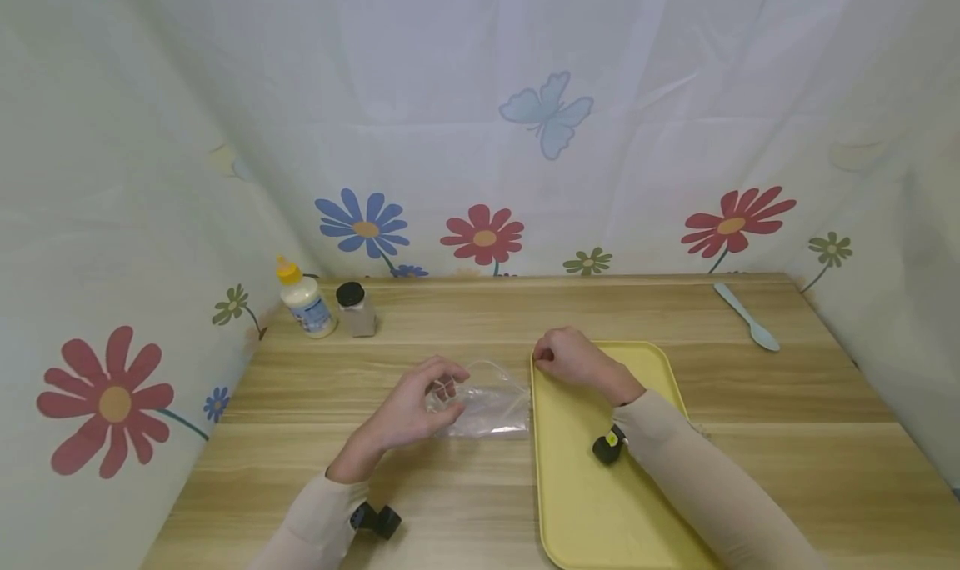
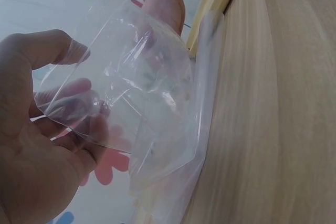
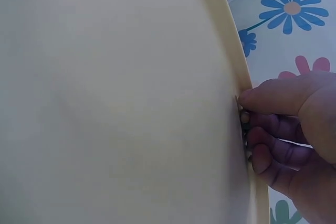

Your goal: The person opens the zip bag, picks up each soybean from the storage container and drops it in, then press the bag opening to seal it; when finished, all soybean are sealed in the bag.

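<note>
A clear plastic bag [image 1: 491,412] lies on the table left of the yellow tray [image 1: 585,487]. At its left end is my left hand [image 1: 412,403], thumb and fingers curved and apart; in the left wrist view the hand's fingers show through the raised plastic [image 2: 152,77]. A thin pale cord [image 1: 491,363] loops above the bag. My right hand [image 1: 573,357] is at the tray's upper left corner. In the right wrist view, the thumb and bent fingers of the right hand [image 3: 294,124] meet at small tan and dark pieces [image 3: 244,117] against the rim; their kind cannot be told.
A yellow-capped bottle [image 1: 311,307] and a black-lidded jar [image 1: 357,310] stand at the table's back left. At the back right lies a pale blue spoon [image 1: 747,317]. Behind the table hangs a flowered curtain [image 1: 420,95]. My right forearm crosses the tray.
</note>
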A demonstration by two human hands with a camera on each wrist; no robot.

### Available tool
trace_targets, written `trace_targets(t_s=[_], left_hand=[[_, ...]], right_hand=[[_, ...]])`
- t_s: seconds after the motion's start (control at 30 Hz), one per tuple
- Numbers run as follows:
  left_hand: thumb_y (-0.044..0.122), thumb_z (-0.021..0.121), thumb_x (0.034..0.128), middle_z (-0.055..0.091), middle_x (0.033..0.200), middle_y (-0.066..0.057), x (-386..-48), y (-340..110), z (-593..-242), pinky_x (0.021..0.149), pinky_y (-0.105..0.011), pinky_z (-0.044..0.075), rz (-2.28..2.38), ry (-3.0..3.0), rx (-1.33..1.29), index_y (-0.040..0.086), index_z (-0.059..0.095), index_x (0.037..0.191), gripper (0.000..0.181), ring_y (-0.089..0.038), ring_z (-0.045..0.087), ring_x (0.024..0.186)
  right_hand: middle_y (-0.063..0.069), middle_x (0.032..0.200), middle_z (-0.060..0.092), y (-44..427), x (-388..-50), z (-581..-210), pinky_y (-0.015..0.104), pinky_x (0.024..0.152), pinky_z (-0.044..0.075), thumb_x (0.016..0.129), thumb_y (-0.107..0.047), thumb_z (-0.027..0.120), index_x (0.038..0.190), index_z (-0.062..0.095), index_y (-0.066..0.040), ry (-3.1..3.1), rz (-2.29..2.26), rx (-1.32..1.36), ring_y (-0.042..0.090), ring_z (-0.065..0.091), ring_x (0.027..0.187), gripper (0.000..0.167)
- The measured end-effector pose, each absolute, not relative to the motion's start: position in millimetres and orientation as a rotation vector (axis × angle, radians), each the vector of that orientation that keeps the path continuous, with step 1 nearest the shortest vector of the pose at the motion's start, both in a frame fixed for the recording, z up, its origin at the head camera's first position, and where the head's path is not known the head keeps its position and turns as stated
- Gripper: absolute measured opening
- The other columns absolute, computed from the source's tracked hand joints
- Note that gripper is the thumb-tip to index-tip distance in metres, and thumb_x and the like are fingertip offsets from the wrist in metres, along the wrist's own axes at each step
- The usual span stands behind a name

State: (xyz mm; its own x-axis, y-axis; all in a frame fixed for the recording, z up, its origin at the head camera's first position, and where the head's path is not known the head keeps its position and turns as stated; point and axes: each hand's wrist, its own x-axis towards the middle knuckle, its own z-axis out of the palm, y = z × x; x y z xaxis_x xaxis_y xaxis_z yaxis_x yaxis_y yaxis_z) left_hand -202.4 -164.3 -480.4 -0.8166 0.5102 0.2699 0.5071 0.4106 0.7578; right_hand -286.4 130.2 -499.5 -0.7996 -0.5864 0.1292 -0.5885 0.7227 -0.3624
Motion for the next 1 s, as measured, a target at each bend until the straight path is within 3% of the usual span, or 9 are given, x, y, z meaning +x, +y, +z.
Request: trace_targets(t_s=[0.13, 0.33, 0.5, 0.63, 1.0], left_hand=[[0.004, 0.076, 0.0779, 0.062, 0.105, -0.013, -202.8, -164.0, -480.9, 0.076, -0.037, 0.054, 1.421, 2.631, 0.923, 0.008, 0.063, 0.114, 0.039, -0.021, 0.060, 0.085], [0.001, 0.076, 0.0776, 0.062, 0.107, -0.019, -201.3, -162.6, -478.5, 0.078, -0.047, 0.054, 1.408, 2.627, 0.892, -0.001, 0.061, 0.116, 0.041, -0.032, 0.061, 0.088], [-0.003, 0.073, 0.0775, 0.061, 0.105, -0.024, -191.4, -159.3, -459.0, 0.078, -0.050, 0.053, 1.415, 2.609, 0.898, -0.002, 0.061, 0.113, 0.038, -0.038, 0.060, 0.087], [-0.004, 0.073, 0.0775, 0.061, 0.103, -0.022, -183.9, -156.7, -445.5, 0.078, -0.048, 0.054, 1.441, 2.606, 0.925, -0.002, 0.061, 0.112, 0.036, -0.038, 0.059, 0.086], [-0.004, 0.073, 0.0773, 0.060, 0.100, -0.011, -187.0, -158.2, -450.2, 0.077, -0.048, 0.054, 1.416, 2.625, 0.923, -0.002, 0.062, 0.112, 0.037, -0.037, 0.060, 0.085]], right_hand=[[-0.003, 0.079, 0.070, 131.5, -286.2, -499.2, 0.026, 0.067, 0.050, 0.085, -0.011, 0.072, 0.085, 0.076, -0.010, -2.868, 0.614, 1.009, 0.007, 0.058, 0.071, 0.005], [-0.002, 0.080, 0.069, 131.9, -284.1, -493.7, 0.027, 0.069, 0.052, 0.085, -0.011, 0.070, 0.085, 0.075, -0.011, -2.890, 0.656, 0.966, 0.008, 0.058, 0.072, 0.005], [-0.002, 0.081, 0.070, 131.7, -282.4, -488.0, 0.026, 0.070, 0.052, 0.086, -0.012, 0.069, 0.086, 0.074, -0.011, -2.894, 0.676, 0.924, 0.007, 0.058, 0.073, 0.006], [-0.001, 0.081, 0.070, 132.0, -281.5, -485.6, 0.025, 0.068, 0.052, 0.086, -0.011, 0.070, 0.086, 0.074, -0.010, -2.870, 0.682, 0.936, 0.007, 0.059, 0.072, 0.004], [0.001, 0.082, 0.070, 132.5, -278.2, -479.3, 0.024, 0.068, 0.053, 0.085, -0.010, 0.070, 0.088, 0.073, -0.008, -2.827, 0.760, 0.919, 0.009, 0.061, 0.073, 0.006]])
